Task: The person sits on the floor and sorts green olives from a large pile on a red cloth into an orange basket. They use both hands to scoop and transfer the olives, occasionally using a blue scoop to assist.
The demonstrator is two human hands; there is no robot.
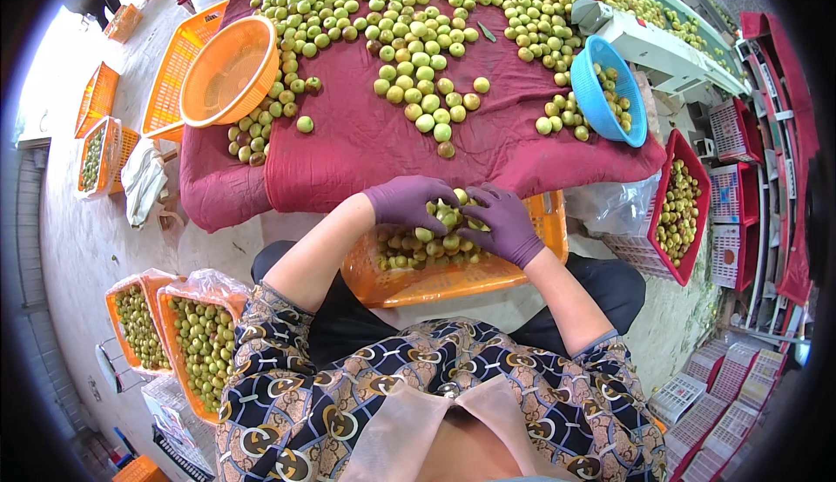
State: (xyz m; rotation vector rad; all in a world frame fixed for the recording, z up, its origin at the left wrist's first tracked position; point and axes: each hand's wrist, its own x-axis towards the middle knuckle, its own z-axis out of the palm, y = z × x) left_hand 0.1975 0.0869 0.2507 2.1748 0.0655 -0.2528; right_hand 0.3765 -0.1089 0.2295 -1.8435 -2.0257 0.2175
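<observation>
My left hand (419,202) and my right hand (503,222), both in purple gloves, are cupped around a small cluster of green jujubes (447,215). Below them is an orange plastic crate (450,286) lined with clear film, standing between my legs. More jujubes (411,252) lie inside that crate. Just beyond my hands a dark red cloth (353,155) covers the work table, its front edge hanging over the crate's far side. A broad heap of green and brownish jujubes (418,31) spreads across the cloth, with a narrow tongue of fruit reaching towards me.
An orange basket (225,77) tilts at the table's left, a blue basket (604,90) holding fruit at its right. A white machine (659,44) stands at the far right. Filled crates (202,345) flank me at left; a red crate (679,214) of fruit stands at right.
</observation>
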